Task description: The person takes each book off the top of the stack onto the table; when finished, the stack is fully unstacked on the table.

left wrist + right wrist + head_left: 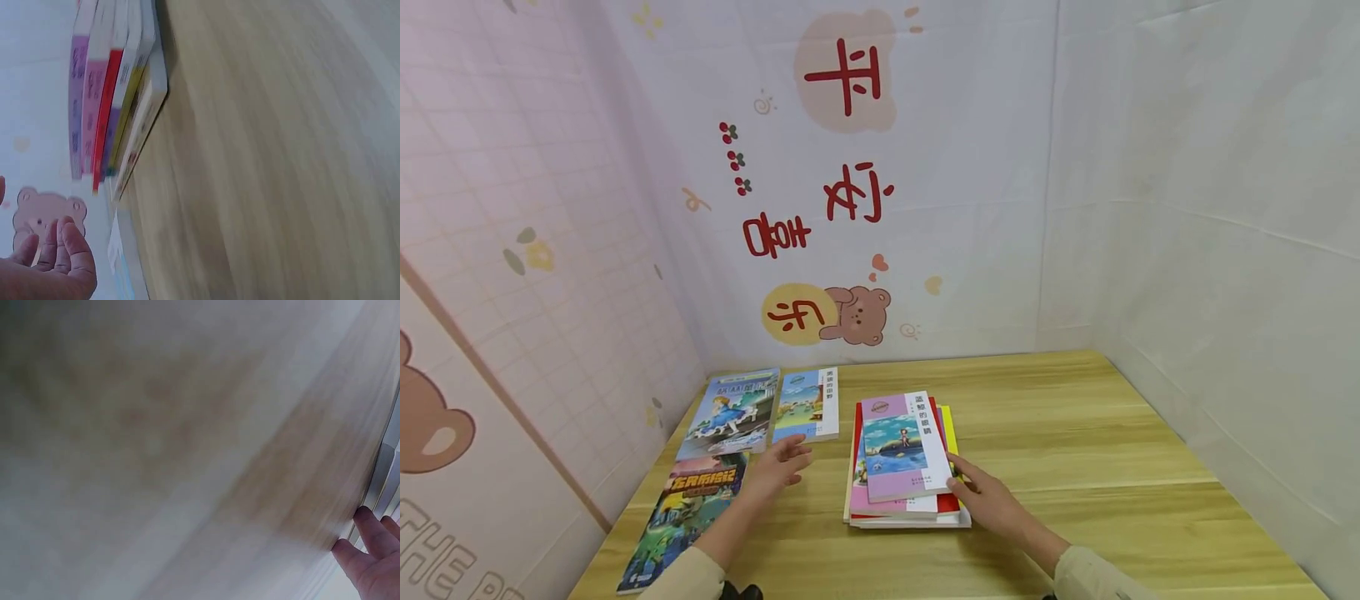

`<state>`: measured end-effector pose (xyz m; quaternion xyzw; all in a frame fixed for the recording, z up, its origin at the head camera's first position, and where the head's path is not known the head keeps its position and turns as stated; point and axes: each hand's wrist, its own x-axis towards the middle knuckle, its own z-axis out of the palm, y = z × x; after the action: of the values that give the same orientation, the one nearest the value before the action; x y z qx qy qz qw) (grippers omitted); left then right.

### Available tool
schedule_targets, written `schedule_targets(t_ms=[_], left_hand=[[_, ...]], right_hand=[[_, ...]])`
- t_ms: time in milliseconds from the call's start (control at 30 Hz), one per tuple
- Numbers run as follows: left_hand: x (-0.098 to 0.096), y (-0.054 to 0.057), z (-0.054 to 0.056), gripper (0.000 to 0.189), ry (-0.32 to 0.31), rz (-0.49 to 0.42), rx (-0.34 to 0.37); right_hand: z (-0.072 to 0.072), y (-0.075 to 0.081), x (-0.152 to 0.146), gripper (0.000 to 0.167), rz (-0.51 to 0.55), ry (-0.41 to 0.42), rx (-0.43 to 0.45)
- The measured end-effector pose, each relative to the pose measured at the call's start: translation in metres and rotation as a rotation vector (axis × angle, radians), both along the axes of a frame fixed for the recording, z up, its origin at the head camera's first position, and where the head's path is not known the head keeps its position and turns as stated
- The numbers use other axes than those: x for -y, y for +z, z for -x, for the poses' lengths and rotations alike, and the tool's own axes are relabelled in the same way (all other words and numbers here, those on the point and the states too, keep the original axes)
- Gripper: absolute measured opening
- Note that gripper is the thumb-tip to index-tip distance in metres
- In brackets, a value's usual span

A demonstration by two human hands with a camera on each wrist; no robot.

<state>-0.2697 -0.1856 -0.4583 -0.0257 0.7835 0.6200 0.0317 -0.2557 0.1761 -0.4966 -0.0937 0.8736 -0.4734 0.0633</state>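
Observation:
A stack of several books stands mid-table, topped by a pink-and-white book (pixel 898 450) with a sea picture on its cover. My right hand (pixel 988 504) is at the stack's right edge, its fingertips touching the side; the right wrist view shows fingers (pixel 375 534) against the book edges. Left of the stack, my left hand (pixel 777 468) is held over the table with relaxed fingers and nothing in them. Just beyond it lies a blue-and-white book (pixel 808 404). The left wrist view shows the stack's spines (pixel 103 100), with purple, pink and red among them.
On the left of the wooden table (pixel 1075 433) lie a book with a girl in a blue dress (pixel 730 412) and a darker, colourful book (pixel 688 512) nearer me. Printed cloth walls (pixel 962 208) rise at the back and on both sides.

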Motion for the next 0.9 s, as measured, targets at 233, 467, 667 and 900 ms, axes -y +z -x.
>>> schedule_targets(t_ms=[233,467,667,900], left_hand=[[-0.040,-0.016,0.005,0.063,-0.086,0.028,0.033],[-0.059,-0.025,0.008,0.072,-0.128,0.017,0.025],[-0.066,-0.026,0.010,0.076,-0.114,0.044,0.044],[-0.067,-0.027,0.007,0.081,-0.151,0.075,0.054]], right_hand=[[0.000,0.000,0.000,0.056,-0.023,0.035,-0.002],[-0.001,0.001,-0.001,0.063,-0.050,0.122,-0.041],[-0.003,0.003,-0.002,0.063,-0.057,0.143,-0.041],[-0.003,0.002,-0.001,0.065,-0.064,0.145,-0.049]])
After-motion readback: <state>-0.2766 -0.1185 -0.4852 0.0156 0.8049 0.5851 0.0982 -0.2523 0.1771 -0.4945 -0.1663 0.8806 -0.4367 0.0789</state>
